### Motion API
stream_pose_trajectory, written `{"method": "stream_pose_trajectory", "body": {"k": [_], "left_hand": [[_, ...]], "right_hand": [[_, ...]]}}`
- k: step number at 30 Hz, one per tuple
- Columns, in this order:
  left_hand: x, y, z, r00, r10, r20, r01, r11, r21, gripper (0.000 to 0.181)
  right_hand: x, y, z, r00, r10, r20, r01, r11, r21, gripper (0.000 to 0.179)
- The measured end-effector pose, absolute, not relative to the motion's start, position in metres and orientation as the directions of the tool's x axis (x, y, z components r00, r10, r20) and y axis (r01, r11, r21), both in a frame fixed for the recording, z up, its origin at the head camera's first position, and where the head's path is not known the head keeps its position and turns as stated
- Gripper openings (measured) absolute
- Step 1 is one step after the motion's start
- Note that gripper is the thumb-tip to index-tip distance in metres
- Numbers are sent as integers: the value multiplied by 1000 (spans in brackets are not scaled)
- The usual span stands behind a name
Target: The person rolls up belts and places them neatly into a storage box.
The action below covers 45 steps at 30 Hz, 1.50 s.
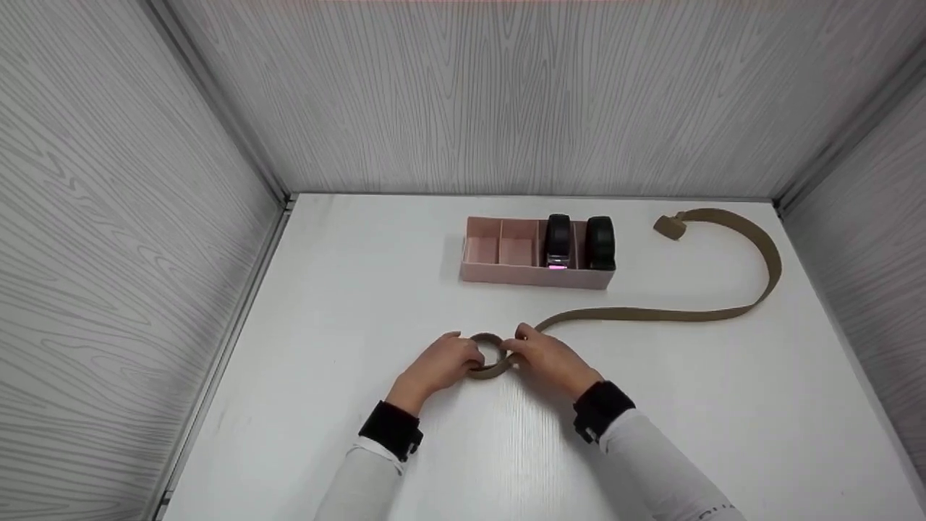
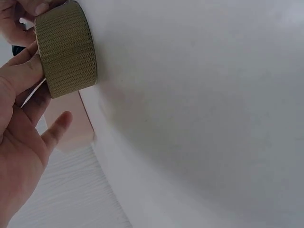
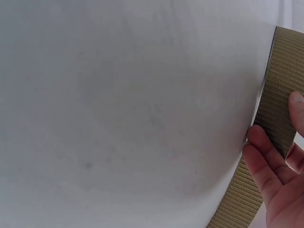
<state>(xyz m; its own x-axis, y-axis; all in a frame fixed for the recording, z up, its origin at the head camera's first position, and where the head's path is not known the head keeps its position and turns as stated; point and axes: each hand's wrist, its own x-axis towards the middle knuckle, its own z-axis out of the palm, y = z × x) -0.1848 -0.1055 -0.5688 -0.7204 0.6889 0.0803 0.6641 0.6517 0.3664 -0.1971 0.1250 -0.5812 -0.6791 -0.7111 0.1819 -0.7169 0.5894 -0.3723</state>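
Note:
A khaki woven belt (image 1: 655, 314) stands on edge on the white table, its near end wound into a ring. My left hand (image 1: 445, 359) grips the ring's left side; the left wrist view shows fingers against the coiled webbing (image 2: 66, 50) and the thumb held away from it. At the ring's right side, my right hand (image 1: 550, 357) pinches the belt where the loose strap leaves the coil. In the right wrist view, thumb and fingers lie on opposite sides of the webbing (image 3: 282, 71). The strap curves round to a khaki buckle end (image 1: 670, 226) at the back right.
Beyond the hands sits a pink divided box (image 1: 535, 276). Its two right compartments hold black rolls, one roll (image 1: 558, 235) with a shiny metal part, the other roll (image 1: 600, 242) at the end. Grey wood-grain panels (image 1: 463, 94) enclose the table's back and sides.

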Motion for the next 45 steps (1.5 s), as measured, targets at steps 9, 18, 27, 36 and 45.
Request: {"method": "stream_pose_trajectory", "body": {"k": [9, 18, 27, 36, 45], "left_hand": [[-175, -96, -575, -756, 639, 141, 638, 673, 375, 15], [-167, -83, -583, -774, 598, 209, 634, 734, 244, 11], [-168, -84, -585, -768, 609, 201, 638, 695, 331, 7], [-175, -93, -583, -741, 641, 201, 665, 660, 350, 10], [-177, -103, -581, -733, 652, 193, 676, 667, 314, 13]], "right_hand": [[-195, 121, -581, -694, -690, 205, -712, 618, -333, 8], [-194, 125, -582, -709, -678, 194, -691, 614, -381, 12], [-196, 139, -581, -743, -642, 188, -660, 657, -364, 41], [-198, 141, -583, -720, -665, 198, -684, 635, -360, 41], [-200, 145, -582, -721, -671, 173, -686, 656, -315, 49]]}}
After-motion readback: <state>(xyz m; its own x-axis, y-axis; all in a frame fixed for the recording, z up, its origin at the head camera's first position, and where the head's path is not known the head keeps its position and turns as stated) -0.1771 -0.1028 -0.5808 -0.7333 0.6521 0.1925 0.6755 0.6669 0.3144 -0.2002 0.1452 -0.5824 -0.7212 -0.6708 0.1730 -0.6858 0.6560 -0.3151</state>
